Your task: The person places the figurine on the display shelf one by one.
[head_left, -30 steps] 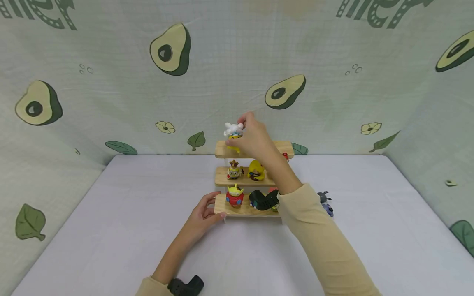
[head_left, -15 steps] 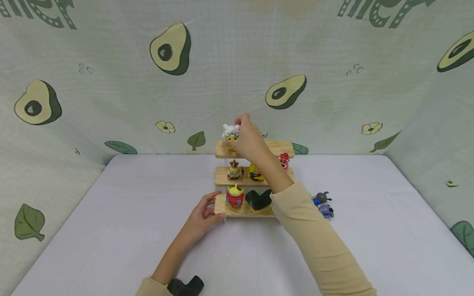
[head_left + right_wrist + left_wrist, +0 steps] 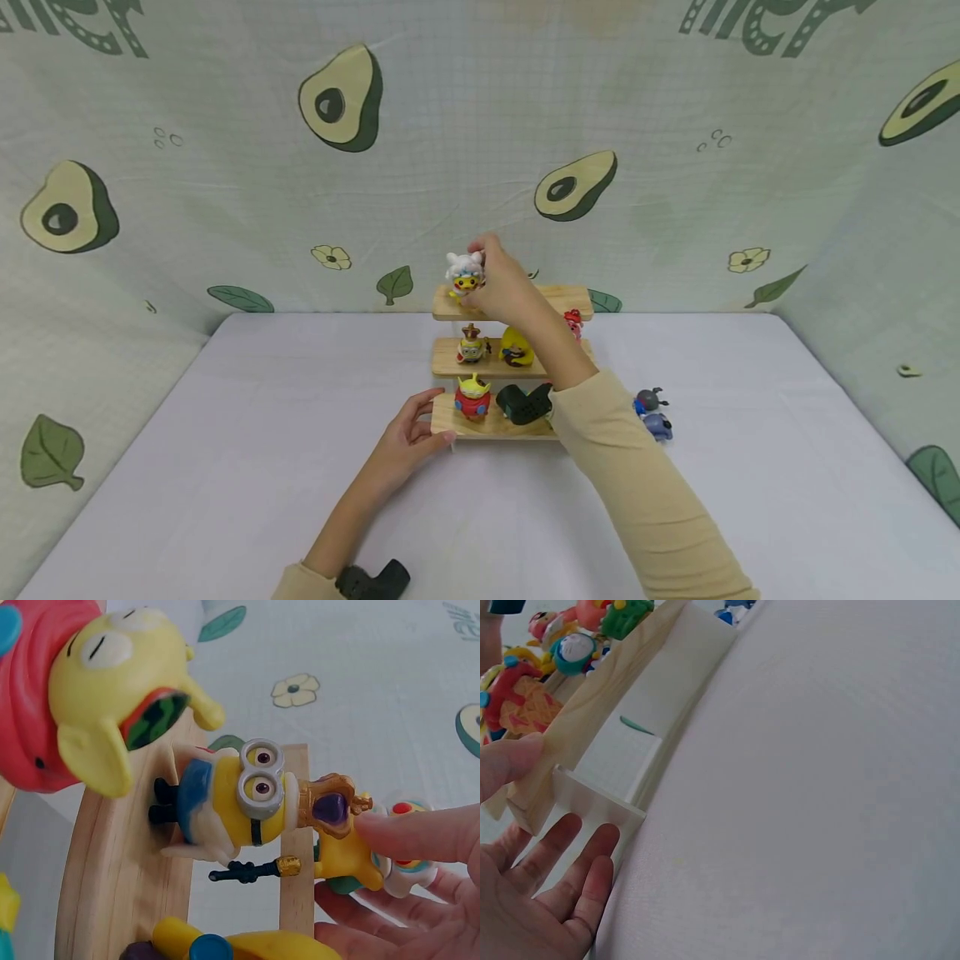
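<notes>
A tiered display shelf (image 3: 566, 298) with three wooden planks stands on the table. At the left end of its top plank, my right hand (image 3: 504, 287) pinches a yellow Pikachu figurine (image 3: 464, 275) in a fluffy white hat. The right wrist view shows the thumb and fingers around this figurine (image 3: 342, 859), partly behind a crowned minion figurine (image 3: 262, 802). My left hand (image 3: 408, 437) holds the left end of the bottom plank, its thumb (image 3: 514, 761) on the wood and its other fingers by the clear leg. Above that hand, a three-eyed alien figurine (image 3: 472, 398) in red stands on the plank.
A yellow-haired figurine (image 3: 516, 348) sits on the middle plank, and a red-pink figurine (image 3: 573, 323) shows behind the right forearm. Blue-grey figurines (image 3: 654, 417) lie on the white table to the shelf's right. A patterned cloth backdrop (image 3: 465, 125) hangs behind.
My right hand has shifted slightly left and down with the Pikachu figurine, whose face now shows. The left hand keeps its place on the bottom plank.
</notes>
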`<state>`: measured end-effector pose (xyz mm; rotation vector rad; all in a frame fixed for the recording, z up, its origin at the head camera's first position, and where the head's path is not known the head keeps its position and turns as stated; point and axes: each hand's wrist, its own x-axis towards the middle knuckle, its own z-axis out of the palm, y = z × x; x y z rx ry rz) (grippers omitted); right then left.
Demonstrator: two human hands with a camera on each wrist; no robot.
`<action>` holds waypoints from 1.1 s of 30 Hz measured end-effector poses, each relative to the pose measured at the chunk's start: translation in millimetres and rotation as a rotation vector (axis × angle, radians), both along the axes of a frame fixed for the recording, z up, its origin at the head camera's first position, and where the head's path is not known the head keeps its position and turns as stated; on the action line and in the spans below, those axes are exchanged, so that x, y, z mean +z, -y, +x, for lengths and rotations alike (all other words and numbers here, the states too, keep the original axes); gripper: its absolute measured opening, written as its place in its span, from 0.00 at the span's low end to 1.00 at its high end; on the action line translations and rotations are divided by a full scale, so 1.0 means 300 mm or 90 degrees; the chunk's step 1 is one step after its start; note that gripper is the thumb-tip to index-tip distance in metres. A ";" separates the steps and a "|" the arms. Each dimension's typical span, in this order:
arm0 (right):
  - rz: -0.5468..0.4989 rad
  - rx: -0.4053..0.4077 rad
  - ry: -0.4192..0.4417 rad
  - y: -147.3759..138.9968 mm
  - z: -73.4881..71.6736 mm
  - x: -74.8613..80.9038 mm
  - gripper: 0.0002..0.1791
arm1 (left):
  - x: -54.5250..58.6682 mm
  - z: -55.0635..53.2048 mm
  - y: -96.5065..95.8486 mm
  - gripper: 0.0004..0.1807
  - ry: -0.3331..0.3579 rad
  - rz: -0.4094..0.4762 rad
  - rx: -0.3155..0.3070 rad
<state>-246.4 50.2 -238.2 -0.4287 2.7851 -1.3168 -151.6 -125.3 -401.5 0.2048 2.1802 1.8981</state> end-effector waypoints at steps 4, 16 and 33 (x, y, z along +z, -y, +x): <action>0.006 -0.001 0.002 0.003 -0.001 -0.002 0.34 | 0.000 0.001 0.001 0.37 0.001 0.003 0.000; 0.021 -0.021 -0.005 0.012 0.004 0.000 0.34 | -0.001 0.001 0.001 0.36 -0.006 0.006 -0.006; 0.016 -0.026 -0.002 0.013 0.004 0.000 0.34 | -0.005 -0.003 0.003 0.36 -0.012 0.003 -0.009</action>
